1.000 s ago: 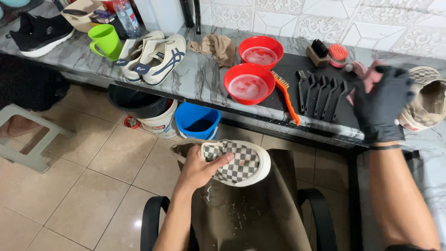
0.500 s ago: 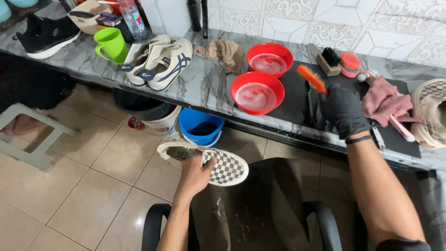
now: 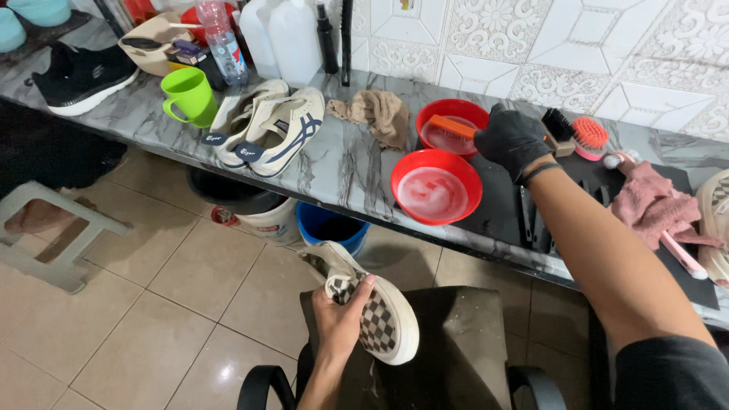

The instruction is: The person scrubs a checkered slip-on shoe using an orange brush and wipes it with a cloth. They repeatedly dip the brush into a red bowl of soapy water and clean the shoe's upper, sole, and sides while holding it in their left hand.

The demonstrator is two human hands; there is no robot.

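Black sneaker (image 3: pixel 80 76) far left on the marble counter (image 3: pixel 342 163), then green mug (image 3: pixel 190 95) and clear plastic bottle (image 3: pixel 220 34). Cream sneakers with navy stripes (image 3: pixel 269 125) next, a tan rag (image 3: pixel 376 114) beside them. Below the counter: white bucket (image 3: pixel 262 216), blue bucket (image 3: pixel 330 228). Left hand (image 3: pixel 342 319), bare, clamped on a checkered slip-on shoe (image 3: pixel 380 319) low over the brown apron (image 3: pixel 448 342), toe pointing down-right. Two red bowls (image 3: pixel 437 186), both with soapy water. Right hand (image 3: pixel 512 140), black glove, closed around an orange brush (image 3: pixel 452 125) with its head over the rear bowl. Wooden black-bristle brush (image 3: pixel 558 129) and round orange brush (image 3: pixel 591 137) just right of the glove. Pink cloth (image 3: pixel 653 209) far right on the black mat (image 3: pixel 493 209).
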